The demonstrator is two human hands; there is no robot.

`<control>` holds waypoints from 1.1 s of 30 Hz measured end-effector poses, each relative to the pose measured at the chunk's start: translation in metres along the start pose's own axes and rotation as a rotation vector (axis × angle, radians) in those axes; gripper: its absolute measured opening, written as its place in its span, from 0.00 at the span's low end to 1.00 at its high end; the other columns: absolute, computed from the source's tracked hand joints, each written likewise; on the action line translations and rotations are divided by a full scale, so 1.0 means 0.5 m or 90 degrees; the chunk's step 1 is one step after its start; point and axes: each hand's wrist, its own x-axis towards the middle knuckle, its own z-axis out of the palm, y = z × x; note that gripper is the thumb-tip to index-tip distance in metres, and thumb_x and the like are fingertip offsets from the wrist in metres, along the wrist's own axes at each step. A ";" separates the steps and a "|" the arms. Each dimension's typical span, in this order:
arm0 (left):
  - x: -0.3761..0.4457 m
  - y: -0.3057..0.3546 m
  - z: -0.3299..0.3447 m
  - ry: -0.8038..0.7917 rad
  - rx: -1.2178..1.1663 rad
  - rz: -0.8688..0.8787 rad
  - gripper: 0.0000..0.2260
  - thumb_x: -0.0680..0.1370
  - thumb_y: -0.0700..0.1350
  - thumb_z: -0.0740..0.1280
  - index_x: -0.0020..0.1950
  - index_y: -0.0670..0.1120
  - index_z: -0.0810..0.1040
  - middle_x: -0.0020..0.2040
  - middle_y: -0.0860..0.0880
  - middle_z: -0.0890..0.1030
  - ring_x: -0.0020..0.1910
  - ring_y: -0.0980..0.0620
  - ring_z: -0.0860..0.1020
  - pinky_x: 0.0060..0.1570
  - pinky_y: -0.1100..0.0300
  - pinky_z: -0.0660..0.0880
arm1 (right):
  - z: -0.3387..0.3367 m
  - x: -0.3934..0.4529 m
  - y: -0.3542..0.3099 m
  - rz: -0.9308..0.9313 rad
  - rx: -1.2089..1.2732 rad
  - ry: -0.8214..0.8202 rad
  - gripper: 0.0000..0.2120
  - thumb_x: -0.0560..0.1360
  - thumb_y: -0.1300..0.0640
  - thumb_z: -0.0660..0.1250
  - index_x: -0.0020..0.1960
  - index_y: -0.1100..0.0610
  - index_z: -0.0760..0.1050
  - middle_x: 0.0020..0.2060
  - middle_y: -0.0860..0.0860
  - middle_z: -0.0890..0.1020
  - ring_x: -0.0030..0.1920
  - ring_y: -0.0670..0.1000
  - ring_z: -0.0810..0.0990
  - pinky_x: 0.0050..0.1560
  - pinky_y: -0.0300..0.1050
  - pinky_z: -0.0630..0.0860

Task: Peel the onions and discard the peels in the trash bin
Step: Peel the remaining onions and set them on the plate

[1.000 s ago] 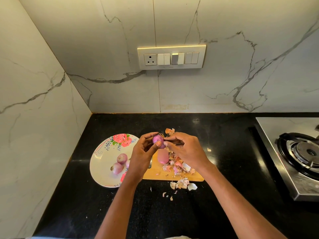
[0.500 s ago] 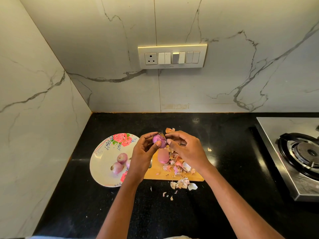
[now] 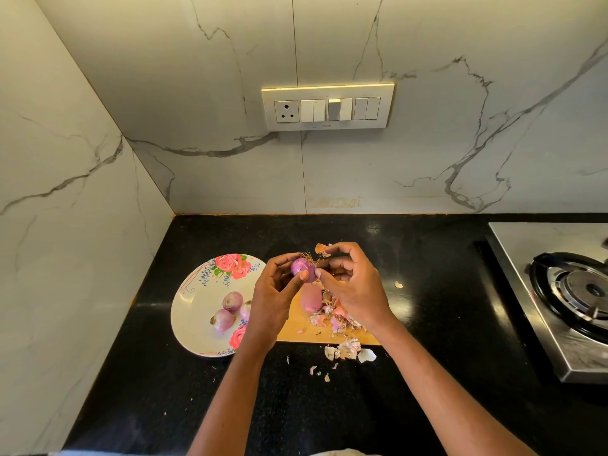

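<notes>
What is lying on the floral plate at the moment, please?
Two onions lie in plain view on the floral plate; a third peeks out beside the left hand, which covers the plate's right part.

You won't find any text you can read; the small mark on the switch panel (image 3: 327, 106) is too blurred.

Small purple onion (image 3: 303, 268) held above peels (image 3: 335, 319), roots up

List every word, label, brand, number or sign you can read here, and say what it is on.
Switch panel: a small mark under the switches, too small and blurred to read.
Plate: rose and flower pattern only, no lettering.
Stove, cutting board, countertop: no text visible.
So nothing can be read.
</notes>
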 end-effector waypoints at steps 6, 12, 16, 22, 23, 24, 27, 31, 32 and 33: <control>-0.005 0.004 0.002 -0.019 -0.032 -0.011 0.19 0.76 0.49 0.70 0.66 0.50 0.75 0.62 0.48 0.81 0.60 0.53 0.82 0.54 0.64 0.78 | -0.013 0.018 0.012 -0.004 -0.008 0.058 0.19 0.74 0.62 0.76 0.60 0.53 0.73 0.48 0.45 0.84 0.50 0.42 0.84 0.49 0.35 0.80; -0.007 0.006 -0.005 -0.035 -0.111 -0.051 0.21 0.77 0.49 0.72 0.68 0.49 0.75 0.63 0.46 0.82 0.63 0.48 0.81 0.64 0.51 0.77 | -0.043 0.045 0.055 0.050 -0.133 0.062 0.14 0.76 0.62 0.73 0.58 0.52 0.77 0.50 0.44 0.83 0.49 0.39 0.82 0.55 0.39 0.81; -0.005 0.015 -0.003 -0.009 -0.190 -0.091 0.19 0.77 0.51 0.70 0.67 0.48 0.75 0.64 0.45 0.81 0.64 0.46 0.81 0.62 0.53 0.78 | -0.041 0.042 0.045 0.032 -0.152 0.044 0.09 0.78 0.59 0.72 0.58 0.53 0.80 0.50 0.43 0.84 0.50 0.38 0.82 0.54 0.36 0.80; -0.002 0.012 0.001 -0.006 -0.198 -0.104 0.18 0.79 0.49 0.63 0.68 0.47 0.75 0.64 0.43 0.81 0.63 0.44 0.81 0.64 0.48 0.77 | -0.026 0.026 -0.006 -0.040 -0.075 -0.116 0.16 0.77 0.55 0.74 0.64 0.47 0.79 0.59 0.40 0.81 0.58 0.40 0.81 0.55 0.35 0.80; -0.002 0.011 0.002 -0.012 -0.188 -0.104 0.18 0.79 0.50 0.62 0.68 0.47 0.75 0.64 0.44 0.81 0.63 0.44 0.81 0.65 0.47 0.77 | -0.027 0.025 -0.010 -0.040 -0.078 -0.137 0.18 0.77 0.53 0.74 0.65 0.45 0.78 0.60 0.38 0.79 0.60 0.40 0.79 0.55 0.34 0.79; -0.002 0.011 0.002 -0.018 -0.178 -0.103 0.18 0.80 0.50 0.62 0.69 0.47 0.75 0.64 0.44 0.81 0.64 0.44 0.80 0.65 0.46 0.77 | -0.028 0.026 -0.011 -0.037 -0.079 -0.150 0.18 0.77 0.52 0.73 0.66 0.44 0.78 0.60 0.36 0.78 0.61 0.39 0.78 0.55 0.33 0.78; 0.002 0.009 -0.003 -0.031 -0.155 -0.101 0.17 0.82 0.49 0.61 0.70 0.47 0.75 0.66 0.44 0.80 0.65 0.44 0.80 0.66 0.45 0.76 | -0.032 0.031 -0.012 -0.026 -0.071 -0.170 0.16 0.77 0.49 0.72 0.65 0.41 0.79 0.59 0.31 0.77 0.65 0.41 0.76 0.61 0.38 0.77; 0.006 0.008 -0.009 -0.040 -0.130 -0.098 0.17 0.82 0.49 0.60 0.70 0.48 0.75 0.66 0.44 0.80 0.65 0.44 0.80 0.65 0.47 0.77 | -0.028 0.031 -0.012 -0.033 -0.058 -0.166 0.13 0.76 0.50 0.73 0.60 0.43 0.82 0.55 0.30 0.80 0.62 0.42 0.79 0.61 0.41 0.78; 0.006 0.009 -0.008 -0.042 -0.129 -0.097 0.17 0.82 0.50 0.61 0.70 0.48 0.75 0.66 0.44 0.80 0.64 0.45 0.80 0.65 0.47 0.78 | -0.028 0.030 -0.010 -0.036 -0.048 -0.153 0.12 0.76 0.51 0.74 0.58 0.45 0.83 0.54 0.34 0.82 0.60 0.43 0.80 0.60 0.41 0.78; 0.005 0.009 -0.007 -0.043 -0.128 -0.097 0.17 0.82 0.50 0.61 0.70 0.48 0.76 0.66 0.44 0.80 0.64 0.44 0.80 0.64 0.48 0.78 | -0.027 0.030 -0.008 -0.037 -0.038 -0.140 0.10 0.75 0.53 0.74 0.57 0.47 0.84 0.53 0.38 0.83 0.58 0.44 0.81 0.58 0.42 0.79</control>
